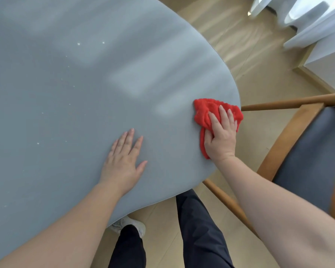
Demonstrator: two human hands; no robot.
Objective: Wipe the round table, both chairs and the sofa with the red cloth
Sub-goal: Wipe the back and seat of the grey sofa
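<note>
The round grey-blue table (66, 93) fills the left and middle of the view. A crumpled red cloth (205, 111) lies on it close to the right rim. My right hand (220, 136) presses down on the cloth, fingers laid over its top and the thumb tucked round a fold, while a tail of cloth trails beside the palm. My left hand (124, 159) rests flat on the bare tabletop with fingers spread, to the left of the cloth. A wooden chair with a dark grey seat (307, 151) stands at the right, its arm reaching under the table edge.
Small white specks (78, 44) dot the left part of the tabletop. Beige floor (249, 55) shows beyond the table. White curtains (317, 22) hang at the top right. My legs in dark trousers (197, 229) stand by the near rim.
</note>
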